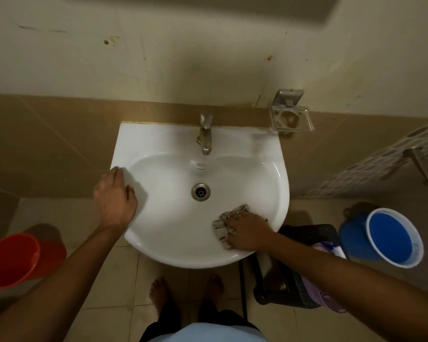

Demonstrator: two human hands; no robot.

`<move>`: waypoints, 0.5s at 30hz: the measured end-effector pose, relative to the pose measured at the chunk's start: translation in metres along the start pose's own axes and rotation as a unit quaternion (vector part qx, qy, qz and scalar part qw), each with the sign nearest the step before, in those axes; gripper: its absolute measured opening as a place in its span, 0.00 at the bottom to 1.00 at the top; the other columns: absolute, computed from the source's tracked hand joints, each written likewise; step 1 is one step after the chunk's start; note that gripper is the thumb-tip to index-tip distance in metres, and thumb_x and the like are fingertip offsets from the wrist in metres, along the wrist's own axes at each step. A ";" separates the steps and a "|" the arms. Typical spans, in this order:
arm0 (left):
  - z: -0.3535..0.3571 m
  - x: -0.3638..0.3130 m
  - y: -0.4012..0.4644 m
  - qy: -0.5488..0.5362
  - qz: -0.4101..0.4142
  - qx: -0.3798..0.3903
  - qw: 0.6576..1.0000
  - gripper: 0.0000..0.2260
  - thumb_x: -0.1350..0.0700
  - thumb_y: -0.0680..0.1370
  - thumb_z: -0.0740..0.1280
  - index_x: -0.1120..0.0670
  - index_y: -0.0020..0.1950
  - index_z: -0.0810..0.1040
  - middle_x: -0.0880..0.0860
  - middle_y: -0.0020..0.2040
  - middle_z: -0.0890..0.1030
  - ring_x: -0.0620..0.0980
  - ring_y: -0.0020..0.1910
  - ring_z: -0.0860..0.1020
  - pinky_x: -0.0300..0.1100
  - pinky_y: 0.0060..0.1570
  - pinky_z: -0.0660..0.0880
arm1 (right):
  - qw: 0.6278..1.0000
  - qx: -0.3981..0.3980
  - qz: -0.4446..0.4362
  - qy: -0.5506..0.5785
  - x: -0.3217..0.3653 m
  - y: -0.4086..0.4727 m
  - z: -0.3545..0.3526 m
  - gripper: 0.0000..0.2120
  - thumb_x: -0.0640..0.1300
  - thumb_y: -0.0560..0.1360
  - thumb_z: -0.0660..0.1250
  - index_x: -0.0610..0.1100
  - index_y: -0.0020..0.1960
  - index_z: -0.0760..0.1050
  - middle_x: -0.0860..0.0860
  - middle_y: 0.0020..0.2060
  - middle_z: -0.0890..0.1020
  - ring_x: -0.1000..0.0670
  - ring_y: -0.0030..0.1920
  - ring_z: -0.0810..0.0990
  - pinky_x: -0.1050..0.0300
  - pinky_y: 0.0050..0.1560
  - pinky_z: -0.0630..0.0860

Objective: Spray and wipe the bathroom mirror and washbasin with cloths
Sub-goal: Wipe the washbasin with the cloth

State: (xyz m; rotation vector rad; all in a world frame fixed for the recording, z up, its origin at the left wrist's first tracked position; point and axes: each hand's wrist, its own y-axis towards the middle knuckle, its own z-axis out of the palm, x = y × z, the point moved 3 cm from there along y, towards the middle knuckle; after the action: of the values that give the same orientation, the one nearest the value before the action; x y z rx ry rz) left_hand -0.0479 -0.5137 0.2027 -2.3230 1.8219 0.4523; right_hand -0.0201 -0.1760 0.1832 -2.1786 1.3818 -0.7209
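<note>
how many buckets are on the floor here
2: a red bucket left of the washbasin, a blue bucket right of it. Others may be out of view.

Cream wall (84, 58) — brown tiles (47, 144), dim light

The single head view looks steeply down from above the person's own body, facing the wall, with the washbasin (158, 144) close below and filling the middle of the frame. Both forearms reach in from the bottom corners, and the feet (158, 290) show on the floor tiles (104, 280) straight beneath. The wide angle bends the edges, taking in a red bucket (17, 257) far left and a blue bucket (391, 238) far right.
</note>
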 end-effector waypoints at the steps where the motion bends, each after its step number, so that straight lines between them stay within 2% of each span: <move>1: 0.000 0.004 0.003 0.006 0.006 0.006 1.000 0.23 0.60 0.77 0.64 0.66 0.71 0.67 0.67 0.68 0.72 0.68 0.67 0.70 0.63 0.64 0.67 | 0.999 0.020 -0.007 0.029 0.016 0.006 0.006 0.32 0.58 0.80 0.56 0.50 0.80 0.52 0.48 0.80 0.57 0.43 0.79 0.55 0.46 0.78 0.51; 4: 0.002 0.012 0.008 0.013 0.030 0.022 0.999 0.25 0.63 0.76 0.66 0.67 0.72 0.67 0.67 0.68 0.71 0.67 0.67 0.70 0.63 0.65 0.68 | 0.997 0.025 -0.035 0.069 0.060 0.032 0.021 0.33 0.57 0.82 0.55 0.50 0.81 0.45 0.47 0.81 0.50 0.42 0.80 0.48 0.46 0.78 0.45; 7: 0.006 0.015 0.006 0.004 0.038 0.033 0.999 0.26 0.63 0.76 0.66 0.66 0.74 0.65 0.67 0.72 0.68 0.67 0.71 0.67 0.62 0.70 0.64 | 0.992 0.019 -0.022 0.125 0.100 0.065 0.029 0.33 0.59 0.83 0.52 0.51 0.81 0.41 0.46 0.81 0.45 0.40 0.80 0.42 0.39 0.78 0.43; 12: 0.007 0.017 0.004 -0.021 0.045 0.020 0.999 0.26 0.62 0.78 0.63 0.66 0.75 0.63 0.66 0.74 0.66 0.65 0.73 0.64 0.61 0.72 0.62 | 0.973 -0.065 0.064 0.210 0.134 0.120 0.018 0.34 0.57 0.83 0.52 0.49 0.80 0.36 0.44 0.80 0.41 0.39 0.79 0.38 0.37 0.76 0.42; 15: 0.010 0.020 0.005 -0.030 0.047 0.016 0.998 0.25 0.58 0.79 0.58 0.66 0.75 0.62 0.66 0.73 0.67 0.65 0.73 0.65 0.61 0.71 0.64 | 0.935 -0.118 0.175 0.286 0.141 0.148 0.000 0.35 0.54 0.83 0.53 0.48 0.80 0.36 0.44 0.80 0.41 0.39 0.79 0.39 0.37 0.77 0.44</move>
State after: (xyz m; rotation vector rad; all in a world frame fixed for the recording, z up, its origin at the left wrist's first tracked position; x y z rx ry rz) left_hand -0.0497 -0.5306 0.1869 -2.1865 1.9022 0.4957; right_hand -0.0696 -0.3630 0.1161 -1.8706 2.1817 -1.1502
